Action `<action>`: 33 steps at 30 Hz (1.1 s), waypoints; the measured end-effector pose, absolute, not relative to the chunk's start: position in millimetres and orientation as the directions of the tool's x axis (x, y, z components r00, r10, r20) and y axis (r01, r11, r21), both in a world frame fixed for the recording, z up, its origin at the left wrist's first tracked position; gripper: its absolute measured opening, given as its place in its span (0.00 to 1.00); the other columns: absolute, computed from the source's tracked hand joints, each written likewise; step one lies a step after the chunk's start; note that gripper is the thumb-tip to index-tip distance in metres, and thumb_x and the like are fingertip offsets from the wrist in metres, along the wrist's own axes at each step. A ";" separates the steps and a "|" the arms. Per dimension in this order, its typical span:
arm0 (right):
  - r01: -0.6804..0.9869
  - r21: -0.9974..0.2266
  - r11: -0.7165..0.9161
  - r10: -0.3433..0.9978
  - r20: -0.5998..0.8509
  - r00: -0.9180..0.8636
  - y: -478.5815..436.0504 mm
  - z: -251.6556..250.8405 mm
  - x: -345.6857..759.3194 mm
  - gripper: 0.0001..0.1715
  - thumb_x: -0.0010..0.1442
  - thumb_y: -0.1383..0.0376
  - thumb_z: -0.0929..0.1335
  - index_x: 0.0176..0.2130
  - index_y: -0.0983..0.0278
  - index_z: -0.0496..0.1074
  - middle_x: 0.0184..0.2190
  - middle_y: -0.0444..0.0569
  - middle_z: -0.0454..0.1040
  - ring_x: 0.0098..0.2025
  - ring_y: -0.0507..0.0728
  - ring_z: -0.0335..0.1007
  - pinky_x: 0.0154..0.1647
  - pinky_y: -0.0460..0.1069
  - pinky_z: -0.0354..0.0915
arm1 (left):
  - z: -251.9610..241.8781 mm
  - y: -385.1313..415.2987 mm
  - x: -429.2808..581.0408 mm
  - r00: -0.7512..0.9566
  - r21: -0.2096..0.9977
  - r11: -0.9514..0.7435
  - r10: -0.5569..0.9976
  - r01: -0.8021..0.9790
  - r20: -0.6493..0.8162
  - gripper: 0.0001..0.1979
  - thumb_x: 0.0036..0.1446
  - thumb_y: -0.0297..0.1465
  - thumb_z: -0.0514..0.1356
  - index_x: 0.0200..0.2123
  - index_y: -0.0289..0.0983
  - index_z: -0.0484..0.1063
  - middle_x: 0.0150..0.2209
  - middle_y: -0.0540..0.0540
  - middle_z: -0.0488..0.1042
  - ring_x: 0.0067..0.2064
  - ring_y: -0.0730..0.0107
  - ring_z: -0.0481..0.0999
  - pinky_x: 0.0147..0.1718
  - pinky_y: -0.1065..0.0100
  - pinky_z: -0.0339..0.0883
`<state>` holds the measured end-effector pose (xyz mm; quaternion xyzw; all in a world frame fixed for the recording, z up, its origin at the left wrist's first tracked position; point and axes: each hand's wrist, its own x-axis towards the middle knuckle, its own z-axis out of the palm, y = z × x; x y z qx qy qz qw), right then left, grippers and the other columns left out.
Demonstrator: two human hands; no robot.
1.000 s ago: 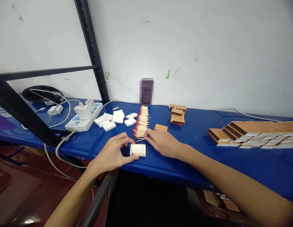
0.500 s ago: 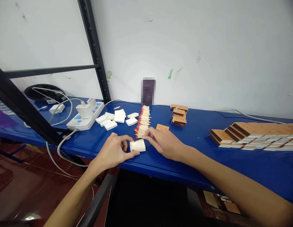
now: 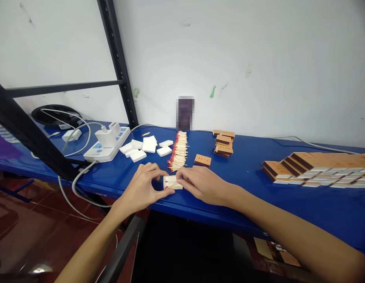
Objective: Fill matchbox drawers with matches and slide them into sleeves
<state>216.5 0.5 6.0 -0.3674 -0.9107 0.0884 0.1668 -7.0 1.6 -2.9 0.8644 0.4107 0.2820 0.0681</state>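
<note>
Gripping the tray [image 3: 171, 186]: left hand [image 3: 164, 182], thumb and fingers pinching its near and far edges.
Match [image 3: 166, 182]: pinched by the right hand [image 3: 178, 178] over the tray (fingertips hide its end).
Match pile [image 3: 179, 151]: just beyond the right hand.
Matchbox [image 3: 202, 160]: beyond the right hand's knuckles.
White boxes [image 3: 149, 144]: beyond the left hand.
Long matchbox stack [image 3: 332, 162]: well right of both hands.

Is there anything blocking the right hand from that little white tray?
Nothing visible is: the right hand has its fingertips over the right end of the white tray. The left hand steadies the tray from the left, and the row of matches lies beyond it, not between.
</note>
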 end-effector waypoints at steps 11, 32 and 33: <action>0.537 -0.252 0.805 0.593 0.338 -0.731 -2.6 7.4 217.1 0.10 0.66 0.68 0.60 0.38 0.64 0.70 0.33 0.46 0.75 0.31 0.53 0.66 0.34 0.48 0.55 | -5.3 0.3 -7.5 0.499 0.394 -0.630 0.774 0.669 0.389 0.20 0.53 0.46 0.65 0.43 0.38 0.75 0.19 0.57 0.62 0.23 0.76 0.62 0.28 0.70 0.54; 0.366 -0.857 0.363 0.872 0.174 -0.457 9.7 2.0 215.5 0.13 0.66 0.60 0.61 0.39 0.64 0.70 0.20 0.40 0.68 0.22 0.50 0.67 0.25 0.45 0.61 | 4.6 -5.3 -4.6 0.578 0.380 -0.654 0.756 0.654 0.306 0.19 0.53 0.45 0.63 0.43 0.39 0.71 0.29 0.52 0.68 0.31 0.70 0.68 0.32 0.68 0.59; 0.301 -0.900 0.315 0.864 0.142 -0.482 8.0 2.5 213.7 0.14 0.66 0.58 0.61 0.39 0.64 0.70 0.20 0.41 0.69 0.23 0.51 0.70 0.26 0.46 0.63 | 5.2 -5.4 -4.4 0.581 0.376 -0.657 0.754 0.653 0.307 0.21 0.52 0.46 0.63 0.44 0.39 0.71 0.30 0.52 0.68 0.32 0.69 0.68 0.33 0.67 0.60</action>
